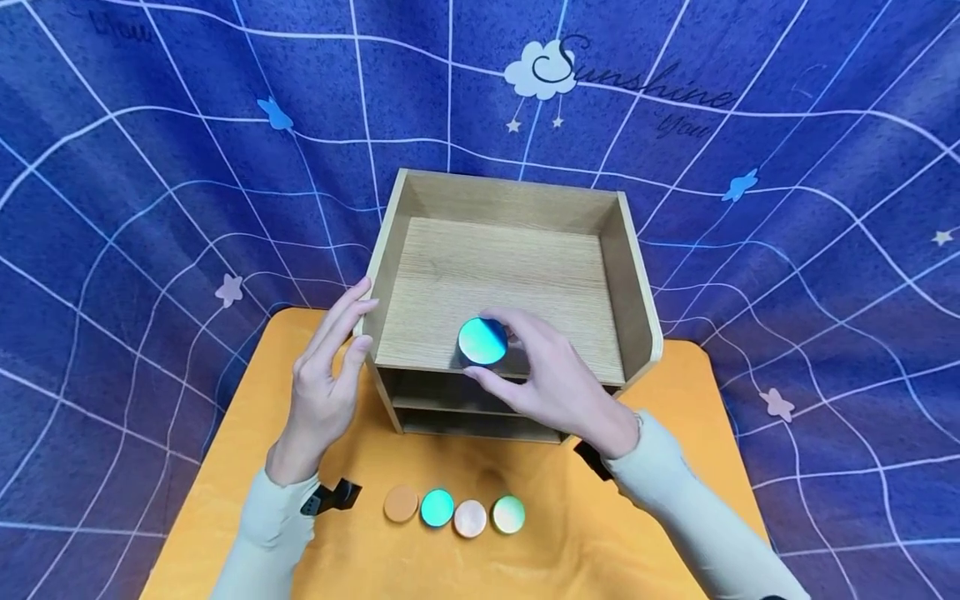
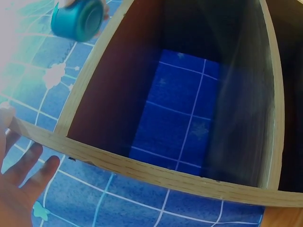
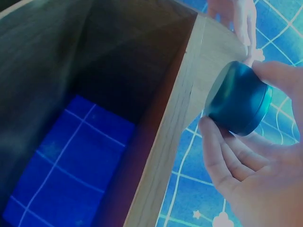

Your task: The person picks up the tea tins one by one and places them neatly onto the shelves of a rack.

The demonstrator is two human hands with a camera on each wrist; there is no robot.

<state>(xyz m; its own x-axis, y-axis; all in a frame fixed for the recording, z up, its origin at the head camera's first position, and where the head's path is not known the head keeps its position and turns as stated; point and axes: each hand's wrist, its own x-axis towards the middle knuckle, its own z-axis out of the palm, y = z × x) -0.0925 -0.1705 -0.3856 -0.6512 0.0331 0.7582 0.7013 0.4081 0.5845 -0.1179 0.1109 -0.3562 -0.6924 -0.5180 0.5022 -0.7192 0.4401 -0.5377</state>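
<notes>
My right hand (image 1: 558, 367) pinches a shiny blue-teal round tin (image 1: 482, 341) between thumb and fingers, over the front of the top board of a small wooden shelf (image 1: 517, 258). In the right wrist view the tin (image 3: 239, 99) sits tilted in the fingers, apart from the panel beside it. My left hand (image 1: 326, 383) touches the shelf's left side panel near its front edge, with fairly straight fingers. The left wrist view shows that hand (image 2: 21, 184) at the panel's edge, only partly in frame.
On the orange tabletop (image 1: 600, 533), a row of round tins lies before the shelf: orange (image 1: 401, 504), cyan (image 1: 437, 507), pinkish white (image 1: 470, 518) and green (image 1: 508, 515). Open compartments (image 1: 457, 392) face front below the top board. A blue patterned curtain (image 1: 225, 167) surrounds the table.
</notes>
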